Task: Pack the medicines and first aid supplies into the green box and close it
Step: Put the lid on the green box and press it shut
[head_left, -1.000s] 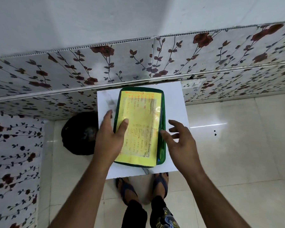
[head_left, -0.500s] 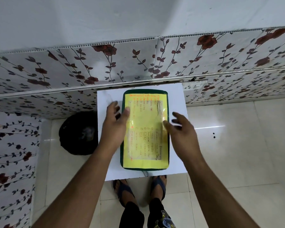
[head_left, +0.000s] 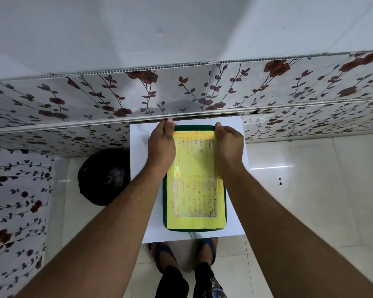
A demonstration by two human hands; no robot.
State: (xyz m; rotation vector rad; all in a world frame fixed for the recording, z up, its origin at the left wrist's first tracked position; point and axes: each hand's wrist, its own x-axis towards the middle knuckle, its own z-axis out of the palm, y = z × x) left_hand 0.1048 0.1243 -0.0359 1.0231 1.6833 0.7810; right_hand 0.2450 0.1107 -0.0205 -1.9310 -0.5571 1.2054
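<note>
green box (head_left: 194, 226): lid down, flat on the white table (head_left: 235, 216); long way running from the near edge up to the far edge; sits roughly mid-table, a bit toward the right edge; dark green rim showing all round the near end and along the far end

yellow sheet (head_left: 195, 203): stuck across the lid, covers nearly all of it; orange and dark handwriting in rows, way too small to read tbh; shiny clear tape patch over the near half

left hand (head_left: 161, 147): palm down at the box's far-left corner; fingers bunched together and curled over the far edge, thumb side laid on the yellow sheet; gripping that corner, not spread out

right hand (head_left: 228, 147): same deal at the far-right corner; fingers close together and hooked over the far end of the lid, heel of the hand resting over the sheet's right side; narrow, clamped onto the box

forearms: both reaching in from the near side, crossing over the near edge of the table; left one hides the box's left side around the middle

white table: far edge pushed up against the floral wall panels (head_left: 181, 91); bare white strip on either side of the box

black round thing (head_left: 105, 177): on the floor just left of the table; can't tell what it is

feet in sandals (head_left: 182, 252): on the pale floor tiles right below the near edge
</note>
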